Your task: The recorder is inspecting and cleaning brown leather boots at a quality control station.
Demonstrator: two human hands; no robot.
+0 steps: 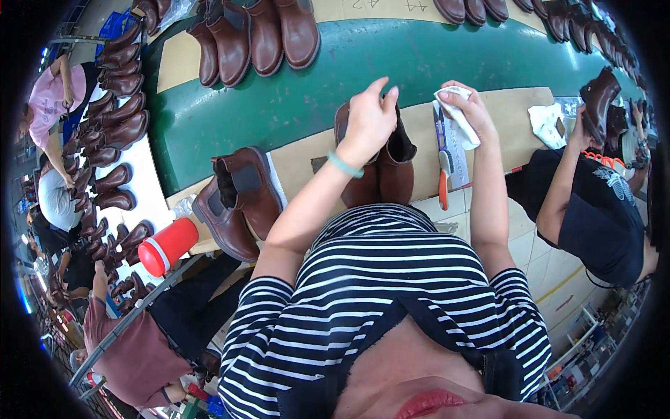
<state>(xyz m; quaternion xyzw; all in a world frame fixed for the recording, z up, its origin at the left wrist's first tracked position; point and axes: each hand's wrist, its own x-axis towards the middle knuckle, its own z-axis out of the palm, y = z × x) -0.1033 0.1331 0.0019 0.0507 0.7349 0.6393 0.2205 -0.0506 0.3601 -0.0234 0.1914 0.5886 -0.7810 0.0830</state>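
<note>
A pair of brown ankle boots (396, 183) stands upright on the cardboard in front of me. Over their tops is my left hand (368, 126), thumb and forefinger stretched apart, with nothing visible in it; whether it touches the leather I cannot tell. My right hand (472, 112) grips a folded white cloth (460, 120), raised to the right of the boots. Just below the cloth lies a slim tool with an orange handle (443, 188), beside a pale printed strip (458, 164).
More brown boots (241, 188) stand at my left, near a red jug (167, 246). Other boots (258, 38) line the far side of the green table (391, 59). A white crumpled cloth (548, 126) lies at right. Close by, a co-worker in black (600, 209) holds a boot.
</note>
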